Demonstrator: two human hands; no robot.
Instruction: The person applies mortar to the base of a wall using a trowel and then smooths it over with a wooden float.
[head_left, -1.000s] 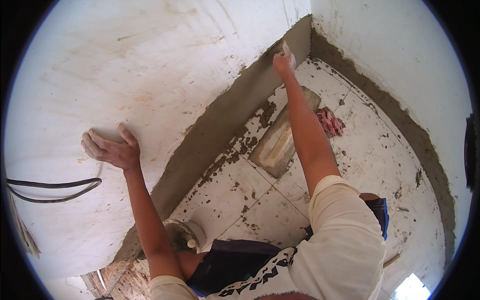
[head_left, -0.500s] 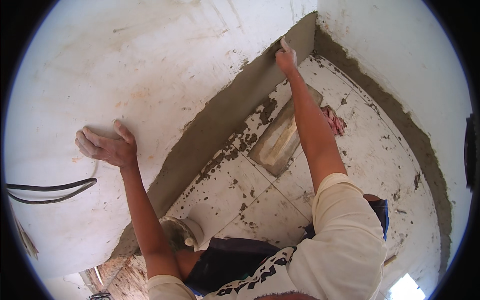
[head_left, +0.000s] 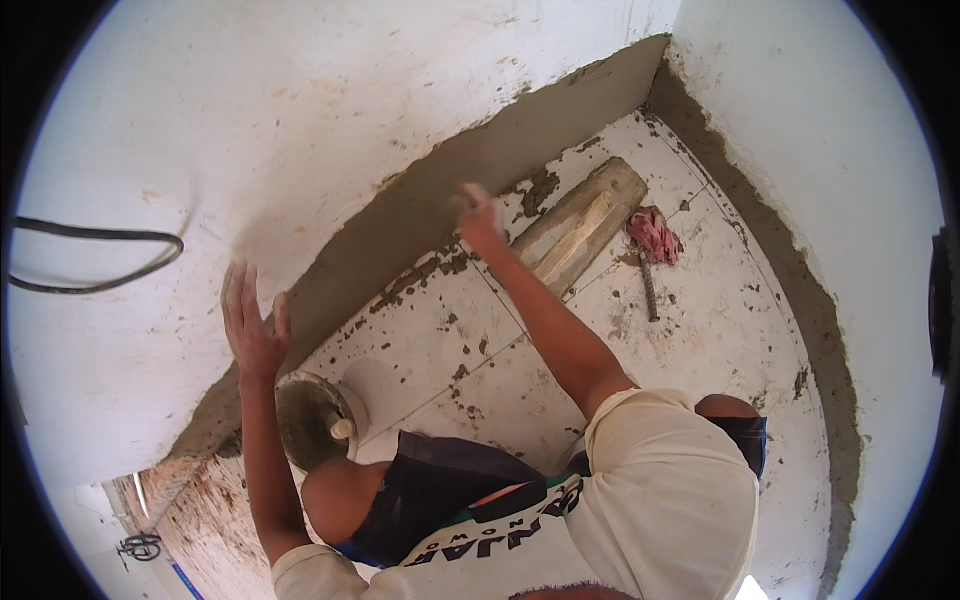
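A band of smooth, wet grey mortar runs along the foot of the white wall up to the corner. My left hand is open, fingers up and thumb apart, at that wall just above the band; whether it touches cannot be told. In front of the mortar is my right hand, its fingers smeared by motion, with no tool visible in it. Beyond it on the floor lies a long plastering float, coated with mortar, its handle upward.
Close to my left forearm stands a bucket with a tool handle inside. Past the float are a crumpled pink cloth and a thin metal rod. Mortar crumbs dot the tiled floor. A black cable loops from the wall.
My right hand has come back from near the corner along the mortar band, toward me and left. My left hand has shifted nearer the band, fingers now upward. The rod has come into sight.
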